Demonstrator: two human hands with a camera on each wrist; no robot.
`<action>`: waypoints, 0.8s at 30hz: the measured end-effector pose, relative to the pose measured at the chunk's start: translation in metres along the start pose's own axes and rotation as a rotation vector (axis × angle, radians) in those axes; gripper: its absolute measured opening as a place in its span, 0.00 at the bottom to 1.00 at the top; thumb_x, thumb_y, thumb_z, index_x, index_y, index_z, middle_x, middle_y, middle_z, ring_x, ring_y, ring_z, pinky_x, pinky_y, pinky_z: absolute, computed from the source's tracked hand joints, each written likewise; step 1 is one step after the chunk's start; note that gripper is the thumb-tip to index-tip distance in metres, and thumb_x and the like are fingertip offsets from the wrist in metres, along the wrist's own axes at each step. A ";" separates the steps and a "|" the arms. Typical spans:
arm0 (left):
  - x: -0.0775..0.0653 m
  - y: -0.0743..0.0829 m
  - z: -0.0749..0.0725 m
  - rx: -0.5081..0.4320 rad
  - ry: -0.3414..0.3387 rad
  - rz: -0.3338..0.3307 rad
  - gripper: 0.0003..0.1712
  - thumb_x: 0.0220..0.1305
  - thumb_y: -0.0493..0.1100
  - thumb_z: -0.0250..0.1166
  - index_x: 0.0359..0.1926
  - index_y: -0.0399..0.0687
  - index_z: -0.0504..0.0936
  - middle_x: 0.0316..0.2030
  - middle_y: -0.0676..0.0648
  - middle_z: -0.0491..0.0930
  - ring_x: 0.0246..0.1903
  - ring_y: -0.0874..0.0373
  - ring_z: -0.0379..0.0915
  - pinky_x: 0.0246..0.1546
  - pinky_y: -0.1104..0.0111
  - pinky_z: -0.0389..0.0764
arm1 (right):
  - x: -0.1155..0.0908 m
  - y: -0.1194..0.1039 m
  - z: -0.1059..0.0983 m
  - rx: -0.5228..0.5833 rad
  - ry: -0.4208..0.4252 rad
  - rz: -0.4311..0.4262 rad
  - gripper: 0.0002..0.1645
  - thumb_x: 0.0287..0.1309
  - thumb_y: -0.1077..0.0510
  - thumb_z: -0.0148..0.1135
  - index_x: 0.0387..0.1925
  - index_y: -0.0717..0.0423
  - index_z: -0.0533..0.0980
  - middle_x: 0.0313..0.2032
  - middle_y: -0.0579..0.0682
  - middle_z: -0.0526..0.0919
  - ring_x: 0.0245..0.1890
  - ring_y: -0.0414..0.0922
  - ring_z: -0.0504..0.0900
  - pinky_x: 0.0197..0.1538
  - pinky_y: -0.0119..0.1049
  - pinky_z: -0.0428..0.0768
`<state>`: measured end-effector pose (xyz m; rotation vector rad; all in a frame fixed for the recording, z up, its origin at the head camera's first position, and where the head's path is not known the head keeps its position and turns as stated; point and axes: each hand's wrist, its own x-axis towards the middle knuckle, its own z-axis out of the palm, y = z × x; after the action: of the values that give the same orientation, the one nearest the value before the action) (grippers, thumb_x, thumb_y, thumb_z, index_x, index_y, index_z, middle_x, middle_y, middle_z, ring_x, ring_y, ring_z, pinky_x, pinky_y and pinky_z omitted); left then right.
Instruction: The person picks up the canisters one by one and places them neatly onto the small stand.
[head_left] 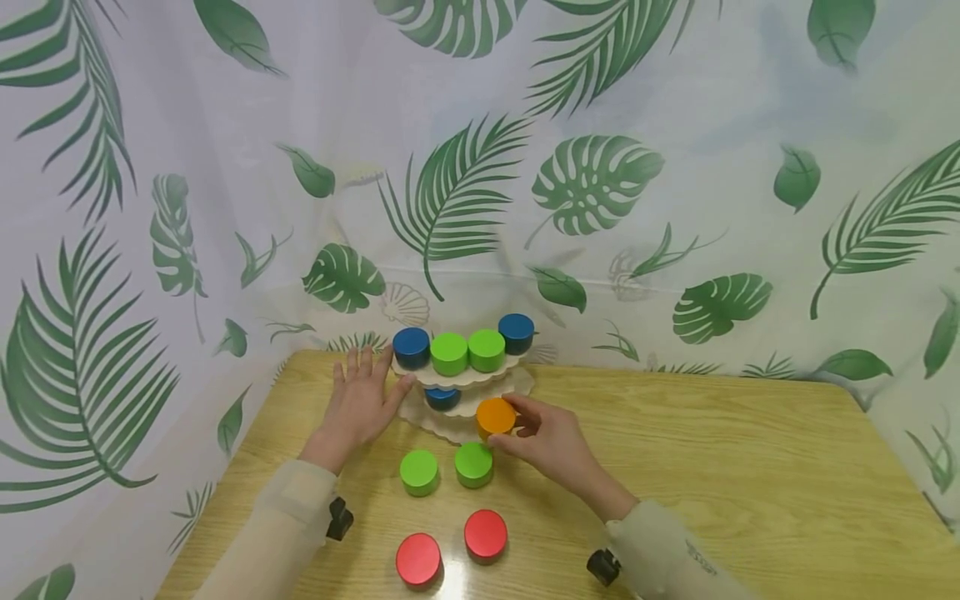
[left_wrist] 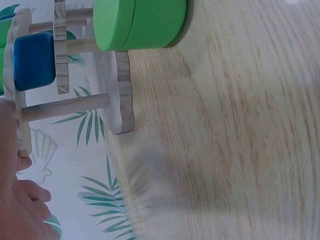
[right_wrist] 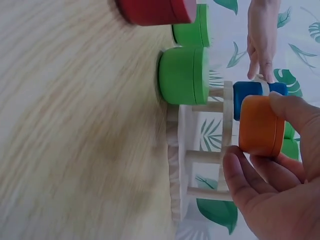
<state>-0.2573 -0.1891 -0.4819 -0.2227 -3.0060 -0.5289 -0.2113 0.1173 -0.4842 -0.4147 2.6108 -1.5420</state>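
My right hand (head_left: pixel 551 437) pinches an orange round lidded tin (head_left: pixel 496 416) between thumb and fingers, at the front right of a tiered wooden stand (head_left: pixel 468 379). In the right wrist view, the orange tin (right_wrist: pixel 259 126) is upright by the middle tier; whether it touches that tier is unclear. My left hand (head_left: pixel 360 404) rests against the top tier's left edge, fingers straight and spread, thumb on the rim. Two blue tins (head_left: pixel 411 347) flank two green tins (head_left: pixel 449 353) on the top tier. Another blue tin (head_left: pixel 442 398) sits on the middle tier, partly hidden.
Two green tins (head_left: pixel 419 472) stand on the wooden table (head_left: pixel 720 475) before the stand. Nearer me are two red tins (head_left: pixel 418 560). A leaf-patterned cloth (head_left: pixel 600 192) hangs behind the table and along its left side.
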 end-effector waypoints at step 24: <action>-0.001 0.000 0.000 -0.032 0.009 0.003 0.45 0.82 0.68 0.44 0.84 0.43 0.54 0.80 0.24 0.51 0.82 0.26 0.37 0.78 0.31 0.43 | 0.021 -0.005 0.026 -0.019 0.122 0.043 0.33 0.54 0.54 0.83 0.62 0.52 0.83 0.51 0.49 0.90 0.44 0.43 0.85 0.51 0.36 0.87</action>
<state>-0.2558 -0.1892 -0.4816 -0.2269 -2.9896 -0.5772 -0.2248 0.0873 -0.4911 -0.2721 2.7076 -1.5779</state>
